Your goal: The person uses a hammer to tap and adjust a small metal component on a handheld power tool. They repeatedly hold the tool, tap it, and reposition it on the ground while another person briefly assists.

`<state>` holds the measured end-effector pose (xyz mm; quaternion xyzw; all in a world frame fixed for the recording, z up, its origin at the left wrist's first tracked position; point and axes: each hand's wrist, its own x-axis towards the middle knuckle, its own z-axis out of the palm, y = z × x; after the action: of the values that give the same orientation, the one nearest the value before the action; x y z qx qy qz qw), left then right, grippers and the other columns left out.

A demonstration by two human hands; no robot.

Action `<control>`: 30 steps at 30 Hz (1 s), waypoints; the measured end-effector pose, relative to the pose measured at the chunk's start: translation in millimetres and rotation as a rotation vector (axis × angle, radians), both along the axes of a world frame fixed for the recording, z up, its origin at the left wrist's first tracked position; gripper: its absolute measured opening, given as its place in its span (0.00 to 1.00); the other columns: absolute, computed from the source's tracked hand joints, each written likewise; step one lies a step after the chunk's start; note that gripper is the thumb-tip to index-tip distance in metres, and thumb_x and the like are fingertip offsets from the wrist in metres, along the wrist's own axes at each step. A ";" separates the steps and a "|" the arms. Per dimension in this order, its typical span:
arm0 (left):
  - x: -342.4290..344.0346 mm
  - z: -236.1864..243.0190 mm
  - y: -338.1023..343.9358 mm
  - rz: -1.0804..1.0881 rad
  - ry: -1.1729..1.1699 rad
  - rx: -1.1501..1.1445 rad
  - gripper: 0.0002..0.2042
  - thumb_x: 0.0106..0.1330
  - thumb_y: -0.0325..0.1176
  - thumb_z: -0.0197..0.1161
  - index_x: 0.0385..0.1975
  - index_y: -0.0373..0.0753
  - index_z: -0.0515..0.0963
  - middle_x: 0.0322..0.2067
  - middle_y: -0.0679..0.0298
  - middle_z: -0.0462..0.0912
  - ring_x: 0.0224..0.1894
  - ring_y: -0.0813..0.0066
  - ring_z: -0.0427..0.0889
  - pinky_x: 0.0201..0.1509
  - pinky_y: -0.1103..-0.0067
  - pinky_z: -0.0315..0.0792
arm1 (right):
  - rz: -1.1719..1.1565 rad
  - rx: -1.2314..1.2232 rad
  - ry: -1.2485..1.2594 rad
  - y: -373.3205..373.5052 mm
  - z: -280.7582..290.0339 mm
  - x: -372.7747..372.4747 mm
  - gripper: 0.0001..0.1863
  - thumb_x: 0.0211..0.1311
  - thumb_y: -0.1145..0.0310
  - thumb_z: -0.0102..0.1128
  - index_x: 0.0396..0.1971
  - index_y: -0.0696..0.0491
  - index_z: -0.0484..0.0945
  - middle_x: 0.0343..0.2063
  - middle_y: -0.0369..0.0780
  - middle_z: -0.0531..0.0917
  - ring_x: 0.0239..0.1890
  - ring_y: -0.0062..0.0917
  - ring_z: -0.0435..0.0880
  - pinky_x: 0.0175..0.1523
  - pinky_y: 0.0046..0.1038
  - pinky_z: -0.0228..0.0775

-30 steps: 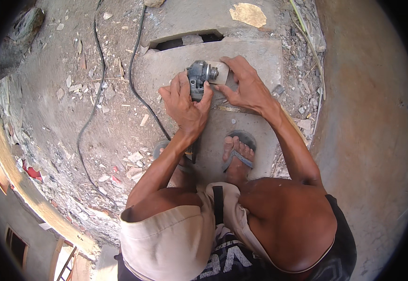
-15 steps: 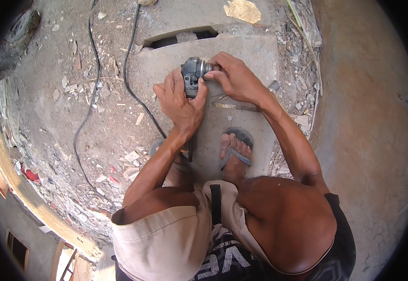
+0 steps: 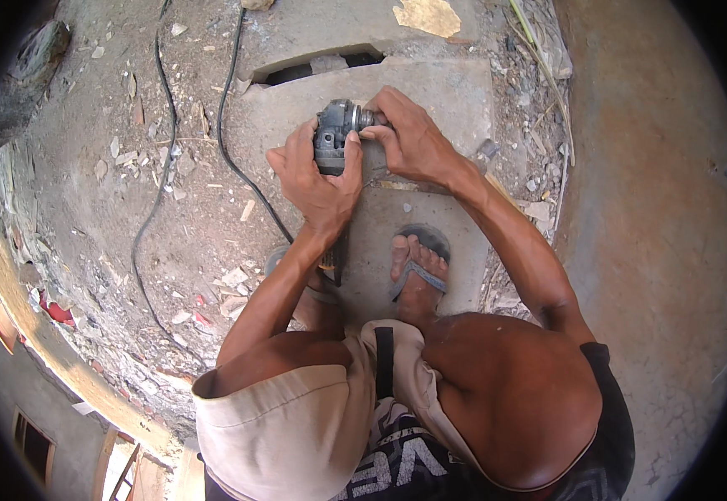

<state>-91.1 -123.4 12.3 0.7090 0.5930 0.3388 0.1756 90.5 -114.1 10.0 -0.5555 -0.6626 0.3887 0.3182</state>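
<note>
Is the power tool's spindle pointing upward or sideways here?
Sideways: the spindle projects rightward from the power tool, which the left hand grips, while the right hand pinches the spindle's end.

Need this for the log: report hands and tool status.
Left hand holding power tool. Right hand on its shaft. Black cord lying to its left.

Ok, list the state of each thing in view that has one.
Left hand: wrapped around the power tool.
Right hand: closed at the spindle.
Power tool: held, spindle end pointing right; switch state not visible.
Spindle: partly covered by fingers.
Black cords: loosely curved, uncoiled.
Slot: open, partly blocked.
Right sandal: worn.
</note>
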 end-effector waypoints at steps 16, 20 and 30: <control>-0.7 -0.4 2.0 -0.017 -0.021 0.016 0.16 0.62 0.36 0.76 0.44 0.35 0.84 0.43 0.58 0.85 0.44 0.65 0.76 0.54 0.70 0.63 | 0.148 -0.243 -0.160 32.4 23.7 14.6 0.16 0.57 0.67 0.73 0.26 0.63 0.75 0.27 0.54 0.80 0.33 0.53 0.79 0.39 0.46 0.68; -1.3 0.6 1.6 -0.008 0.008 0.000 0.16 0.62 0.37 0.75 0.45 0.36 0.84 0.43 0.57 0.85 0.45 0.64 0.75 0.54 0.70 0.63 | 0.103 -0.158 -0.095 25.0 14.7 11.7 0.15 0.58 0.68 0.72 0.29 0.62 0.75 0.29 0.55 0.80 0.37 0.53 0.80 0.42 0.47 0.68; -4.3 -0.2 -0.1 -0.009 0.031 -0.026 0.17 0.62 0.37 0.76 0.47 0.35 0.84 0.45 0.57 0.84 0.46 0.62 0.72 0.54 0.68 0.65 | 0.059 -0.154 -0.034 18.1 5.3 5.6 0.14 0.59 0.70 0.70 0.34 0.62 0.73 0.31 0.52 0.77 0.37 0.50 0.77 0.44 0.45 0.68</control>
<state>-95.4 -123.5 12.1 0.7146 0.5968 0.3192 0.1768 96.2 -96.0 15.3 -0.5652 -0.6522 0.4379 0.2518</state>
